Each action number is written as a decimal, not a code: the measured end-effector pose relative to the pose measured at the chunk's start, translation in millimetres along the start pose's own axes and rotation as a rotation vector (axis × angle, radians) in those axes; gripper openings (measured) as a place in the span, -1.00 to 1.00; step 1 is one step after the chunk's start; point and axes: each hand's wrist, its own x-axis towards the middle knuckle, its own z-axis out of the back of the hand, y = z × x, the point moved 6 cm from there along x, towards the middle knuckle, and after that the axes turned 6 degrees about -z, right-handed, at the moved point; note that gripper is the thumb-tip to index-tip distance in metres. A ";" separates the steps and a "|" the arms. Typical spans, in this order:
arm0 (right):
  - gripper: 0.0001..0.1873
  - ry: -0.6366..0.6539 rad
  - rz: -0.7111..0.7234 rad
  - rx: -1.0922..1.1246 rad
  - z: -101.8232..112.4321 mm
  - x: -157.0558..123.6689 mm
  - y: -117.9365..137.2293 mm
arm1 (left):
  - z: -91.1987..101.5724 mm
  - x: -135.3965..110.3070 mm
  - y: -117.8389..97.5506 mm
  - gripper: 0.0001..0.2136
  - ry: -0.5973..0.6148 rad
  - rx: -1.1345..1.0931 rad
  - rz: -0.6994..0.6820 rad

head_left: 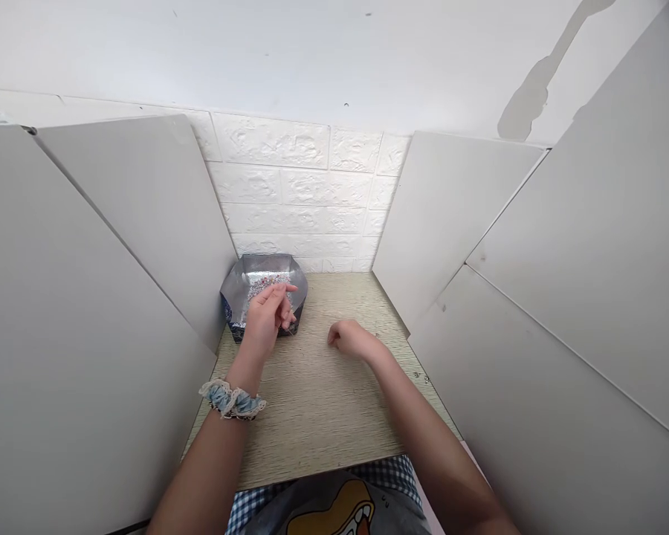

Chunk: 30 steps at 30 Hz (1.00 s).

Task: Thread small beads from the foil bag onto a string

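Observation:
A silver foil bag stands open at the back left of the wooden desk. Small glittery bits show inside it. My left hand hovers over the bag's front edge, fingers loosely curled with the index finger reaching out over the opening. What it holds, if anything, is too small to see. A lace-trimmed blue scrunchie is on that wrist. My right hand rests on the desk near the middle, fingers curled under in a loose fist.
White partition panels wall in the desk on the left and on the right. A white brick-pattern wall closes the back. Tiny specks lie near the desk's right edge.

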 end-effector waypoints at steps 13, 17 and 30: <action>-0.73 -1.174 0.415 0.261 252.4 -3.6 74.9 | -45.9 15.6 -71.9 -0.76 -0.042 0.119 -0.465; -0.70 -1.175 0.219 0.099 232.1 4.5 55.9 | -49.4 25.5 -76.0 -0.74 -0.067 0.166 -0.473; -0.52 -0.294 -0.043 -0.129 70.0 45.2 46.4 | -39.6 7.9 -12.7 -0.74 0.028 0.163 -0.083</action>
